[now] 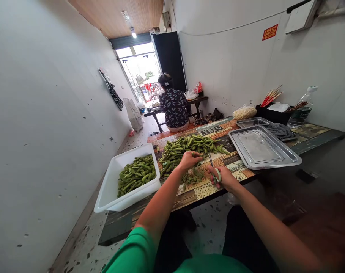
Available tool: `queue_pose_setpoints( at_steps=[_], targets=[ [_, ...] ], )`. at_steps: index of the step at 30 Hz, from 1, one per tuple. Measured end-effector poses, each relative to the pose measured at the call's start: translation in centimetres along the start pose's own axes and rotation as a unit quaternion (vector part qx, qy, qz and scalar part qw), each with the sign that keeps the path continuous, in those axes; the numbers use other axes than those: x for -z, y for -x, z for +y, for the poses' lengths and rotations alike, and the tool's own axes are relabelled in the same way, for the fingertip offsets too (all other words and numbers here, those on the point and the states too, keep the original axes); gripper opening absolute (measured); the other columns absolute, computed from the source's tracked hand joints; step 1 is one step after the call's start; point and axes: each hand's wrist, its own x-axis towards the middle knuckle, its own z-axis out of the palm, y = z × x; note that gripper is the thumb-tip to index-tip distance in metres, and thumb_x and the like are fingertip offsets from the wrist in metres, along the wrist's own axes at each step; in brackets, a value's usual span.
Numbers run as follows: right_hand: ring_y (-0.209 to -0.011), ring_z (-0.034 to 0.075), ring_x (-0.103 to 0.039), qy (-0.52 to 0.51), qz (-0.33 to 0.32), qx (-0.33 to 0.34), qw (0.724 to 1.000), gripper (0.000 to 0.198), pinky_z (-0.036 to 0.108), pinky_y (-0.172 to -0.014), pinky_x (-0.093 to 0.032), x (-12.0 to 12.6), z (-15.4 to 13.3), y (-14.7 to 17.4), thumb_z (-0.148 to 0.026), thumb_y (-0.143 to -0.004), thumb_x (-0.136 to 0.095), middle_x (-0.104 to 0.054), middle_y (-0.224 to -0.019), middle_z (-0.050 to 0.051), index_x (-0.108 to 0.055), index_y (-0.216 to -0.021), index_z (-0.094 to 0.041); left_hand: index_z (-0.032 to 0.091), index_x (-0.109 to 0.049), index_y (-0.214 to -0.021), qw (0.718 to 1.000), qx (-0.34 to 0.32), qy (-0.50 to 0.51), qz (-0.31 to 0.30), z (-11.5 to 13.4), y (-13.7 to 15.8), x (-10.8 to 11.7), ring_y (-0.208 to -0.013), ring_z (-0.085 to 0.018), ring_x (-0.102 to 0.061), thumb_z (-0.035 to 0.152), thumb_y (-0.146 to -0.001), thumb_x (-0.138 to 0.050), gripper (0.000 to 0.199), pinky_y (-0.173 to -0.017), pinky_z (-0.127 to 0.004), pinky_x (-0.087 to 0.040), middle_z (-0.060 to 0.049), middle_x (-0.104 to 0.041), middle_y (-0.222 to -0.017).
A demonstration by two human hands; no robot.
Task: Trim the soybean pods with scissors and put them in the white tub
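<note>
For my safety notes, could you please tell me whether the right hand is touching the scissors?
Touching: the head view shows the right hand with its fingers around the handles of the scissors.

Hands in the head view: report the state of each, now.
Left hand: closed in a pinch, apparently holding a green pod.
Right hand: closed around the handles of the scissors.

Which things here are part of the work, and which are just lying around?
Seemingly part of it:
scissors, in the right hand
heaped green pods
white tub holding pods

Seemingly just lying around:
front metal tray
grey cloth
plastic bottle
</note>
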Motion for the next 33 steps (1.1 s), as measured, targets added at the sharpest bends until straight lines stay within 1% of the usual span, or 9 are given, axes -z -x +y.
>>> queue_pose_setpoints(
  at_steps=[5, 11, 14, 18, 22, 26, 28, 30, 33],
  targets=[
    [-0.038, 0.011, -0.053, 0.120, -0.014, 0.014, 0.993, 0.042, 0.018, -0.027, -0.032, -0.8, 0.0, -0.9, -0.056, -0.065, -0.073, -0.057, -0.051, -0.003, -0.057, -0.069, -0.017, 0.012, -0.074, -0.081, 0.998, -0.003, 0.055, -0.013, -0.2, 2.3, 1.3, -0.062, -0.011, -0.055, 0.029, -0.065, -0.071, 0.023, -0.062, -0.023, -0.043, -0.004, -0.068, -0.071],
    [-0.040, 0.012, -0.055, 0.218, -0.002, 0.035, 0.975, 0.043, 0.019, -0.035, -0.036, -1.5, 0.0, -1.5, -0.058, -0.069, -0.068, -0.057, -0.047, -0.001, -0.061, -0.065, -0.016, 0.012, -0.074, -0.076, 0.998, -0.014, 0.056, -0.017, -0.9, 2.9, 1.5, -0.061, -0.011, -0.053, 0.027, -0.064, -0.071, 0.019, -0.062, -0.024, -0.041, -0.003, -0.067, -0.067],
    [-0.039, 0.012, -0.055, 0.243, -0.001, 0.044, 0.969, 0.041, 0.020, -0.039, -0.039, -1.3, -0.1, -1.6, -0.057, -0.069, -0.068, -0.057, -0.046, -0.001, -0.064, -0.067, -0.016, 0.012, -0.073, -0.074, 0.996, 0.012, 0.087, -0.030, -1.1, 2.9, 1.7, -0.056, -0.010, -0.049, 0.026, -0.064, -0.072, 0.017, -0.057, -0.023, -0.038, -0.001, -0.063, -0.060],
    [-0.036, 0.012, -0.050, 0.240, 0.009, 0.055, 0.969, 0.043, 0.022, -0.038, -0.038, -1.3, -0.1, -1.9, -0.058, -0.067, -0.070, -0.052, -0.040, -0.002, -0.059, -0.058, -0.017, 0.012, -0.068, -0.072, 0.988, 0.050, 0.142, -0.038, -1.2, 2.9, 1.6, -0.048, -0.006, -0.040, 0.026, -0.062, -0.074, 0.018, -0.049, -0.022, -0.031, 0.003, -0.054, -0.052],
    [-0.034, 0.011, -0.048, 0.189, 0.012, 0.057, 0.980, 0.044, 0.022, -0.036, -0.036, -1.6, 0.1, -1.9, -0.059, -0.066, -0.070, -0.050, -0.040, -0.004, -0.056, -0.059, -0.018, 0.013, -0.058, -0.074, 0.955, 0.097, 0.278, -0.038, -1.4, 2.7, 1.2, -0.040, -0.002, -0.033, 0.028, -0.061, -0.076, 0.027, -0.041, -0.020, -0.022, 0.005, -0.051, -0.052],
    [-0.034, 0.010, -0.048, 0.103, 0.000, -0.014, 0.995, 0.043, 0.019, -0.029, -0.030, -2.4, -0.3, -1.0, -0.060, -0.069, -0.068, -0.055, -0.048, -0.002, -0.056, -0.069, -0.018, 0.015, -0.049, -0.075, 0.887, 0.123, 0.443, -0.027, -1.6, 2.5, 1.0, -0.038, -0.001, -0.031, 0.027, -0.055, -0.082, 0.040, -0.040, -0.018, -0.016, 0.009, -0.042, -0.050],
    [-0.035, 0.010, -0.049, 0.072, -0.005, -0.047, 0.996, 0.042, 0.018, -0.026, -0.028, -2.9, -0.6, -0.4, -0.058, -0.070, -0.068, -0.055, -0.050, -0.002, -0.056, -0.075, -0.018, 0.015, -0.047, -0.074, 0.860, 0.124, 0.494, -0.037, -1.7, 2.4, 1.1, -0.039, 0.000, -0.031, 0.026, -0.054, -0.083, 0.043, -0.039, -0.016, -0.013, 0.009, -0.042, -0.052],
    [-0.036, 0.010, -0.050, 0.060, -0.005, -0.055, 0.997, 0.042, 0.017, -0.026, -0.029, -3.4, -0.8, 0.1, -0.057, -0.071, -0.069, -0.055, -0.050, -0.003, -0.056, -0.076, -0.017, 0.014, -0.048, -0.073, 0.850, 0.124, 0.509, -0.050, -1.7, 2.3, 1.2, -0.039, 0.001, -0.032, 0.026, -0.056, -0.082, 0.041, -0.039, -0.016, -0.011, 0.006, -0.048, -0.056],
    [-0.036, 0.009, -0.050, 0.067, -0.006, -0.042, 0.997, 0.043, 0.017, -0.026, -0.031, -3.8, -0.7, 0.1, -0.057, -0.070, -0.069, -0.055, -0.049, -0.002, -0.056, -0.073, -0.016, 0.012, -0.049, -0.070, 0.857, 0.128, 0.495, -0.063, -1.6, 2.4, 1.1, -0.039, 0.001, -0.031, 0.025, -0.058, -0.081, 0.036, -0.038, -0.016, -0.010, 0.002, -0.053, -0.058]
  ],
)
